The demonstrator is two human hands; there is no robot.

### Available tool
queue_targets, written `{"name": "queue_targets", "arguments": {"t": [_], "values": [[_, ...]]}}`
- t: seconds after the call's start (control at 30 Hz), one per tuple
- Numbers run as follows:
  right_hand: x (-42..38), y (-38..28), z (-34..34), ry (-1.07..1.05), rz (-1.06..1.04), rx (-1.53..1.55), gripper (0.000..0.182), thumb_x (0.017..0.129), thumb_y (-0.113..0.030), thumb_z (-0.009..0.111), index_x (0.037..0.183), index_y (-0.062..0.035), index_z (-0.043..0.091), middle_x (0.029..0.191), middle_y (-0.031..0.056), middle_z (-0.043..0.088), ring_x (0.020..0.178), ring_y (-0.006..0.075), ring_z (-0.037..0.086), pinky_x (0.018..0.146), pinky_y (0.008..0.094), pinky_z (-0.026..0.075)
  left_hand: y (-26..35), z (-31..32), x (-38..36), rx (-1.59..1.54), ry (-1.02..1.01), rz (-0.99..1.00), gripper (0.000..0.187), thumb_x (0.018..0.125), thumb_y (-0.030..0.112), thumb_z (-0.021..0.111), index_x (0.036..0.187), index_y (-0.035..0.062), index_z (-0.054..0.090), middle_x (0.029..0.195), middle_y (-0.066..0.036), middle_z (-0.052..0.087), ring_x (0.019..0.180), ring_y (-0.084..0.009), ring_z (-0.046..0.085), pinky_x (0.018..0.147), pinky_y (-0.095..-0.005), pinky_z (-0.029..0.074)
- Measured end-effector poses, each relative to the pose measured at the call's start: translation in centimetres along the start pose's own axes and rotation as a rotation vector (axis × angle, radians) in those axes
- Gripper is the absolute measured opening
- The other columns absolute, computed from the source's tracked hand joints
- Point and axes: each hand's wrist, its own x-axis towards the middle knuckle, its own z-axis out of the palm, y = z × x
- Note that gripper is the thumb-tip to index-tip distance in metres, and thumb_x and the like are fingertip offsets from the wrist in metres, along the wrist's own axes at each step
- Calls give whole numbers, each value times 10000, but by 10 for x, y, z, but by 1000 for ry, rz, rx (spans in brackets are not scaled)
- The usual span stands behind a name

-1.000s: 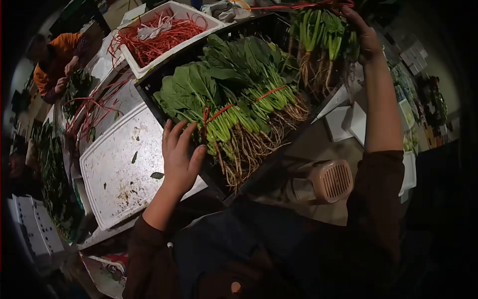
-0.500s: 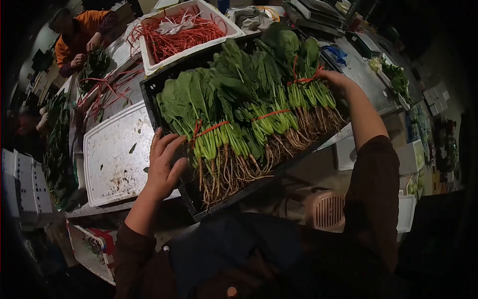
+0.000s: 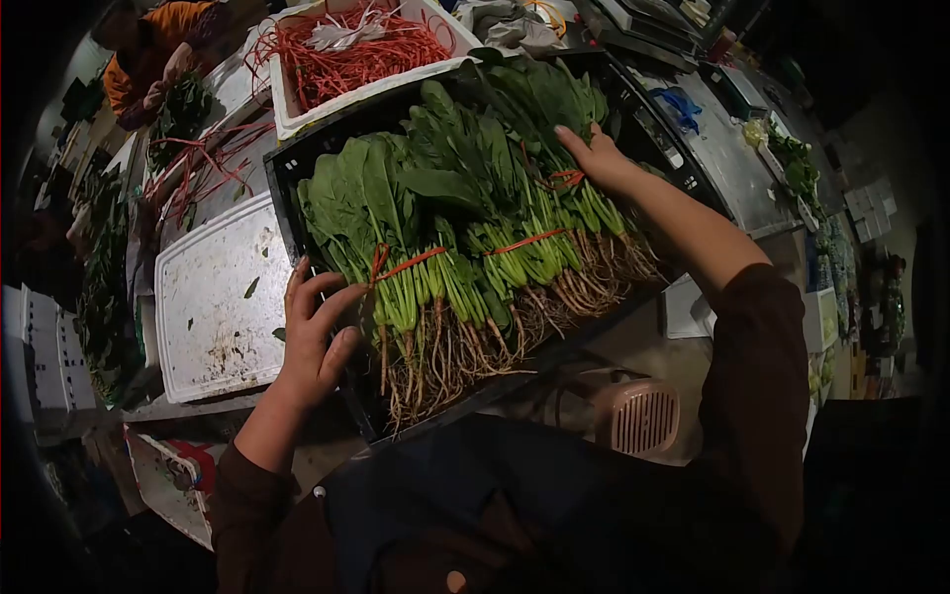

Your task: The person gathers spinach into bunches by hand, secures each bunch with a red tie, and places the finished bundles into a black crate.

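Several bunches of spinach with long roots lie side by side in a black crate (image 3: 683, 166), each tied with red strips. My left hand (image 3: 319, 342) is open at the crate's left side, its fingers spread and fingertips right at the left spinach bunch (image 3: 396, 267). Between the outer bunches lies the middle spinach bunch (image 3: 515, 243). My right hand (image 3: 602, 163) is closed around the right spinach bunch (image 3: 584, 203) near its red tie, thumb over the leaves and the other fingers mostly hidden.
A white foam box (image 3: 450, 49) of red strips (image 3: 346, 59) stands behind the crate. At left lies a dirty white foam lid (image 3: 213, 307). A person (image 3: 148, 69) in orange handles greens at upper left. A beige slatted plastic object (image 3: 643, 416) is below the crate.
My right hand has moved left from the crate's right side, and the right bunch has shifted left with it, showing a gap by the crate wall. My left hand stays spread beside the left bunch.
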Motion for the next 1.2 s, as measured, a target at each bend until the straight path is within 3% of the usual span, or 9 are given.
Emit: {"name": "queue_targets", "arguments": {"t": [0.13,0.4,0.53,0.67,0.8,0.87,1.0,1.07,1.2], "values": [[46,59,11,-213,-290,-44,978,821,-755,276,1470,-52,72,1400,274,330,1308,434,299,1068,481,267,-5,1,1,-11,4,-3,439,859,385,466,1176,108,592,1201,-168,459,1262,-422,294,1072,-512,203],[45,61,38,-50,52,80,799,850,-710,315,1289,-71,505,1441,270,274,1388,411,95,1081,458,219,1,0,6,-4,-11,-3,448,861,402,436,1160,116,609,1203,-187,459,1240,-405,318,1080,-521,178],[27,49,28,-72,-16,209,959,847,-702,343,1301,143,358,1310,338,362,1317,429,262,1049,464,274,2,1,3,-2,2,-9,447,864,402,430,1157,119,612,1205,-186,460,1234,-402,321,1081,-522,175],[47,60,44,-32,-1,9,1004,853,-692,344,1427,81,61,1221,322,460,1249,413,360,987,448,352,5,1,8,15,-3,-1,440,871,397,422,1159,123,612,1210,-186,458,1239,-405,315,1079,-522,178],[60,63,37,-204,143,87,971,864,-669,362,1433,67,84,1145,296,495,1086,410,494,968,441,378,2,1,5,16,-10,-17,441,871,400,424,1166,130,610,1220,-182,453,1255,-425,293,1072,-524,191],[72,92,41,-202,-168,-118,940,876,-632,395,1444,43,70,885,212,546,773,356,565,858,409,461,1,2,4,19,-3,-20,440,868,401,428,1166,132,610,1225,-179,450,1259,-430,287,1070,-526,197],[106,129,36,-254,-416,-367,916,886,-642,347,1453,11,45,1064,242,575,897,333,605,856,392,465,-4,0,2,-14,-10,-1,399,845,348,490,1171,147,602,1235,-163,448,1275,-440,274,1062,-527,228],[109,128,40,-290,62,442,917,880,-671,316,1458,-9,56,1336,264,412,1079,352,547,957,432,395,-3,-2,0,-1,11,5,359,827,281,541,1164,172,599,1218,-152,454,1270,-434,288,1051,-529,259],[89,110,19,-144,33,268,794,899,-660,266,1440,-80,227,1296,178,502,1149,313,531,956,454,415,-11,6,-6,16,93,51,358,839,309,555,1174,186,585,1198,-152,458,1266,-418,305,1046,-530,275]]}}
